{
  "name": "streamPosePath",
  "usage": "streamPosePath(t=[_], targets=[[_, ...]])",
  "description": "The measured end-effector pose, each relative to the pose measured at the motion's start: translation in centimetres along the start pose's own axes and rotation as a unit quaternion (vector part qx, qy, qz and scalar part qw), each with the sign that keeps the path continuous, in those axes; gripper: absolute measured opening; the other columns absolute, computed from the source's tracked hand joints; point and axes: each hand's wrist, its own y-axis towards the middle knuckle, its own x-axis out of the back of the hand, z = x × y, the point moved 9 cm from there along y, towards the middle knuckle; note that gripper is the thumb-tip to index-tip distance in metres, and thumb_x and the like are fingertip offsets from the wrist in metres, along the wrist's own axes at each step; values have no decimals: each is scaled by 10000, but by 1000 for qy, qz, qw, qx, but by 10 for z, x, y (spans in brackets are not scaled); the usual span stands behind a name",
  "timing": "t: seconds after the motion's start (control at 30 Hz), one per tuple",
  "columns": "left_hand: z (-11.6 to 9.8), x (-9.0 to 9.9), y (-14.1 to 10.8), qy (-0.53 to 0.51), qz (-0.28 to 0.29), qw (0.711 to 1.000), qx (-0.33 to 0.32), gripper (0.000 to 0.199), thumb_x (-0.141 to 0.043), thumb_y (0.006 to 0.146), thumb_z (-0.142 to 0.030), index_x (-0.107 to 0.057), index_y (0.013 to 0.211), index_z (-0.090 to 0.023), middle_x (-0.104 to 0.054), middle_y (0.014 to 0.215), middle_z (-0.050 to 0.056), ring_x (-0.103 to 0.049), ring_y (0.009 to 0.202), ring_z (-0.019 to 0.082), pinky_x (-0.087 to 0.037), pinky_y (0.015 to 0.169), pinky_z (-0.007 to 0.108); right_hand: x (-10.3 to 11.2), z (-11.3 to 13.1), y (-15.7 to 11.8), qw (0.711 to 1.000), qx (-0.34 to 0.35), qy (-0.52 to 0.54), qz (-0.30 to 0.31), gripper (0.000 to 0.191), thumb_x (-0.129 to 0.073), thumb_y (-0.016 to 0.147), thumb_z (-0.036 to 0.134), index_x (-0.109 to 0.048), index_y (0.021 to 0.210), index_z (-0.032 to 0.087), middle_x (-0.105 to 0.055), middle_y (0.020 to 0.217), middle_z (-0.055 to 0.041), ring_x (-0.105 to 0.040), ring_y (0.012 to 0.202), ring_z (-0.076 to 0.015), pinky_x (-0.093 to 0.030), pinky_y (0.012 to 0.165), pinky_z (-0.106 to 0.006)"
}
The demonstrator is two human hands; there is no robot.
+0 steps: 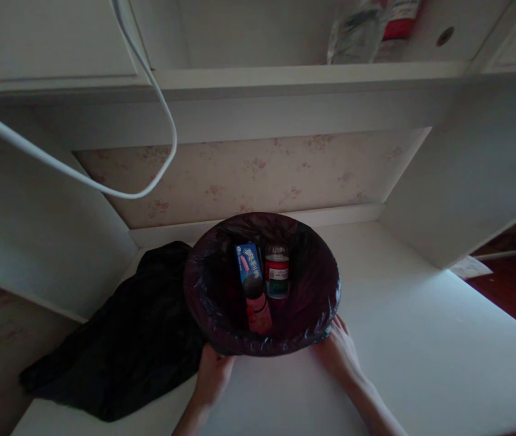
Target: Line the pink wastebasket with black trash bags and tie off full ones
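A round bin [262, 346] lined with a dark plastic bag stands on the white surface. Inside it lie a blue and pink biscuit box [251, 272] and a small jar [277, 275] with a red and green label. My left hand [215, 367] holds the bin low at its near left side, its fingertips hidden beneath the rim. At the near right side, my right hand [337, 346] grips the bin, fingers partly tucked behind it.
A black plastic bag [126, 339] lies left of the bin. A white cable [149, 181] hangs in a loop at the upper left. The shelf above [262, 75] holds a clear container [358, 33] and a red-labelled bottle [400, 27]. White panels rise on both sides.
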Motion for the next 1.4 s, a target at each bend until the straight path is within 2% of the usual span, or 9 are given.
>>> streamPosePath(t=[0.07, 0.13, 0.3, 0.6, 0.73, 0.97, 1.23, 1.3, 1.4], targets=[[3, -2, 5, -50, -4, 999, 12, 461, -721, 787, -615, -829, 828, -169, -814, 838, 104, -732, 874, 309, -598, 894, 426, -4, 3, 0, 999, 15, -27, 16, 373, -563, 832, 108, -772, 1112, 239, -761, 1231, -105, -660, 1211, -300, -408, 1173, -518], [9, -4, 7, -87, -5, 996, 35, 432, -755, 758, -585, -837, 835, -168, -824, 876, 117, -740, 943, 346, -579, 958, 466, -7, 4, 0, 998, 24, -51, 25, 360, -562, 841, 101, -777, 1096, 238, -763, 1237, -103, -660, 1218, -296, -407, 1178, -503], [26, -3, 4, -71, -2, 995, 68, 350, -771, 725, -505, -834, 802, -170, -825, 869, 113, -742, 975, 378, -568, 975, 488, -9, 3, 1, 995, 28, -93, 35, 368, -564, 858, 104, -780, 1122, 242, -779, 1192, -111, -665, 1219, -315, -435, 1146, -511], [31, -5, 6, -80, 9, 994, 80, 352, -749, 722, -485, -834, 864, -174, -832, 971, 114, -711, 1128, 399, -494, 1098, 505, -9, 5, 2, 991, 29, -121, 53, 398, -557, 854, 98, -783, 1144, 249, -791, 1168, -111, -679, 1211, -316, -452, 1123, -502], [36, -2, 6, -73, -4, 994, 84, 361, -766, 707, -483, -836, 882, -175, -830, 1011, 124, -704, 1152, 399, -503, 1092, 500, -9, 4, 3, 991, 32, -115, 60, 362, -561, 863, 118, -792, 1100, 264, -789, 1181, -104, -681, 1205, -307, -458, 1117, -490], [40, -4, 5, -77, 5, 994, 81, 357, -761, 710, -469, -837, 897, -174, -826, 1060, 130, -704, 1156, 392, -464, 1135, 510, -7, 6, 3, 994, 18, -96, 52, 362, -533, 843, 82, -793, 1036, 245, -787, 1161, -116, -672, 1197, -319, -430, 1130, -516], [34, -8, 5, -80, 28, 993, 78, 348, -710, 732, -467, -814, 894, -177, -819, 1050, 116, -676, 1199, 375, -461, 1128, 459, 1, 9, 4, 999, -9, -25, 37, 336, -533, 837, 100, -792, 1010, 226, -782, 1161, -132, -656, 1208, -322, -403, 1149, -513], [33, -6, 5, -63, 22, 995, 77, 325, -699, 727, -472, -793, 840, -183, -810, 979, 108, -685, 1136, 363, -486, 1083, 440, 2, 8, 4, 999, -20, 4, 31, 334, -539, 828, 107, -794, 1003, 234, -782, 1166, -126, -648, 1218, -322, -389, 1160, -516], [33, -3, 4, -35, 18, 996, 79, 298, -685, 735, -491, -708, 667, -202, -724, 731, 64, -675, 877, 305, -540, 914, 398, 3, 3, 4, 997, -46, 56, 17, 313, -561, 817, 134, -795, 993, 242, -786, 1153, -123, -643, 1220, -325, -372, 1174, -529]])
